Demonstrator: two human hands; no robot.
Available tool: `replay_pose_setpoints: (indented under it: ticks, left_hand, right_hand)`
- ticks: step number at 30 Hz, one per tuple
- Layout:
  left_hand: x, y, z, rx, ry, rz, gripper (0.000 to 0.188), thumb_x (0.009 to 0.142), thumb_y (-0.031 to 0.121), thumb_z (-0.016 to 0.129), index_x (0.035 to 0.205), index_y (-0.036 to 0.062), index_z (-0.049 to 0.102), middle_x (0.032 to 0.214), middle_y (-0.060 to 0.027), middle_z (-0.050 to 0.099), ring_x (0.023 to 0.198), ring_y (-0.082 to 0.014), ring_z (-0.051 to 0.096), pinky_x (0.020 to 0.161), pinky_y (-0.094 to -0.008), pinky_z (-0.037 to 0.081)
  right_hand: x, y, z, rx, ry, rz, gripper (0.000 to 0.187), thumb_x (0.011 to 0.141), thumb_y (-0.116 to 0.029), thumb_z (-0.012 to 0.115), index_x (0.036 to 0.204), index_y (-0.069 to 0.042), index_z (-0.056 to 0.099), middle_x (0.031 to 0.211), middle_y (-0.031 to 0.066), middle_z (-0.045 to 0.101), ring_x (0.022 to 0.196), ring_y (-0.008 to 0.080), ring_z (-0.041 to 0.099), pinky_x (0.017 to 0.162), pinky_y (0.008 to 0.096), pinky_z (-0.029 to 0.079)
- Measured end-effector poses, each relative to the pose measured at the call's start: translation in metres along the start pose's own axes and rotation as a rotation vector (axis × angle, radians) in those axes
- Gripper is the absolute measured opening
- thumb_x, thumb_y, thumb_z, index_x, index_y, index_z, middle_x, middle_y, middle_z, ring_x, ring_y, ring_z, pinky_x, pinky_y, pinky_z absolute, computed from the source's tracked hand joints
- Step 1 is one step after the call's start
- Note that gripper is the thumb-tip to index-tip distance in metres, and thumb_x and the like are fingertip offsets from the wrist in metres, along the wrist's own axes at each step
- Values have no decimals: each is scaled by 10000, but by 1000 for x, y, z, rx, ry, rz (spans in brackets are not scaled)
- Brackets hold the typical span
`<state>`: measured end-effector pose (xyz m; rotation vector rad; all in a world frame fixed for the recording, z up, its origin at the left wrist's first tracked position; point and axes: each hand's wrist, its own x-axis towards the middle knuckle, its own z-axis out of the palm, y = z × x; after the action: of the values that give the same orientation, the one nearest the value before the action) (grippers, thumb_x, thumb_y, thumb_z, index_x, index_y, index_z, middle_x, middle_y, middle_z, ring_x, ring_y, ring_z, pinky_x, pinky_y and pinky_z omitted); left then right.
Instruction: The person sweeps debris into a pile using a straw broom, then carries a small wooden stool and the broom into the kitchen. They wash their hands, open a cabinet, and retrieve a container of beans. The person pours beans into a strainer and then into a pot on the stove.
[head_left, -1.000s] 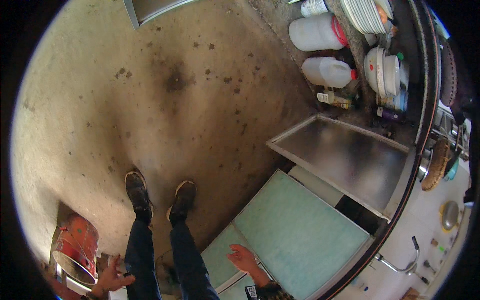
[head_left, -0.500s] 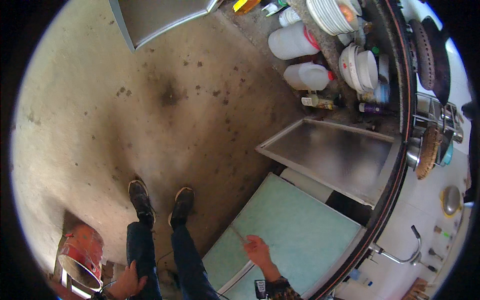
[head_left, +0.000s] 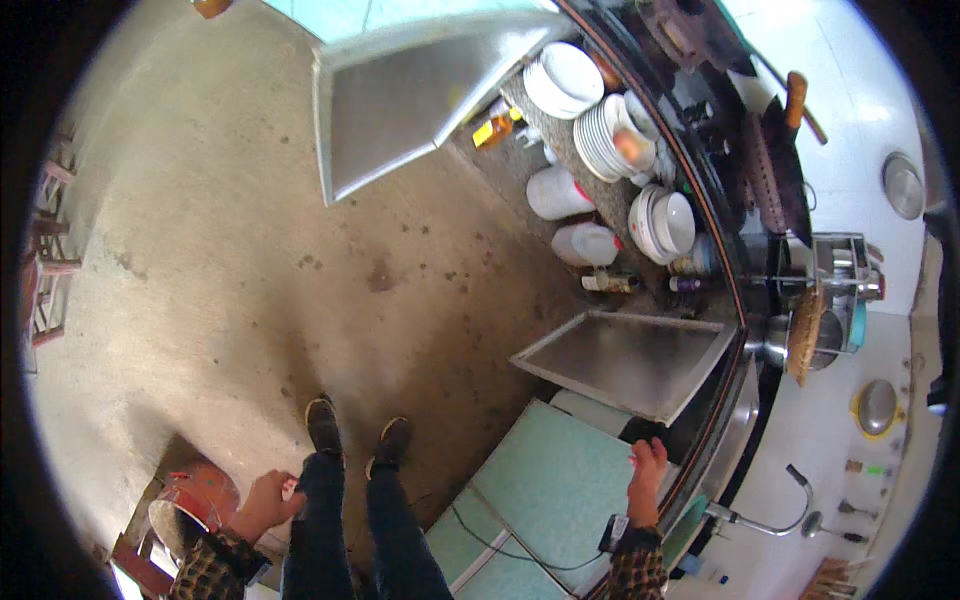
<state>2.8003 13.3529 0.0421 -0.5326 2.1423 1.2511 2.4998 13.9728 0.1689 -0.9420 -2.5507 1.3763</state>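
My left hand (head_left: 262,505) is in front of my left leg, above a red bucket (head_left: 205,497). Its fingers are curled in, with a small pale-red spot at their tips that I cannot make out. My right hand (head_left: 648,472) hovers over the far right corner of a teal cabinet panel (head_left: 575,455), beside a dark gap. Its fingers are bent, and a tiny red bit shows at the tips. A dark cable (head_left: 530,557) runs across the panel to a small black device (head_left: 612,532) on my right wrist.
An open framed door (head_left: 625,365) juts out past the panel; another (head_left: 420,100) stands farther off. Between them, shelves hold plates (head_left: 600,140), bowls (head_left: 665,225) and white jugs (head_left: 585,243). A faucet (head_left: 760,522) and wire rack (head_left: 840,265) line the right side. Wooden stools (head_left: 45,260) stand at left.
My right hand has moved right and away from me, from mid-panel to its far corner. My left hand has risen and moved forward. The view has shifted, showing more of the shelves.
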Motion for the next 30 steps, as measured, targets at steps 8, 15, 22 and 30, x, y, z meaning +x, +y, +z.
replay_pose_setpoints:
  ticks: [8,15,22,30]
  left_hand:
    - [3,48,-118,-30,185,12,365,783,251,758,1040,10,665,908,-179,664,796,-291,667,746,-395,539]
    - [71,188,-245,88,571,230,490,787,218,736,1198,8,573,951,-178,617,858,-316,623,780,-402,520]
    - [203,376,-322,307,791,340,630,767,209,726,1326,40,490,1224,-209,532,1167,-384,505,1003,-484,415]
    - [275,433,-311,506,649,-176,737,706,388,784,1315,87,497,1246,-222,528,1197,-420,498,999,-545,406]
  right_hand:
    - [55,-72,31,56,21,210,311,822,-250,722,1041,-44,640,861,35,612,709,165,573,583,303,453]
    - [85,-77,51,56,-27,279,184,845,-198,729,865,-33,649,717,72,606,569,190,570,496,306,459]
    - [126,-130,103,613,-385,450,157,918,-157,598,811,-43,605,689,107,621,536,250,565,488,396,451]
    - [203,-192,177,1122,-629,551,154,846,-20,568,969,53,624,980,160,679,927,319,655,822,424,539]
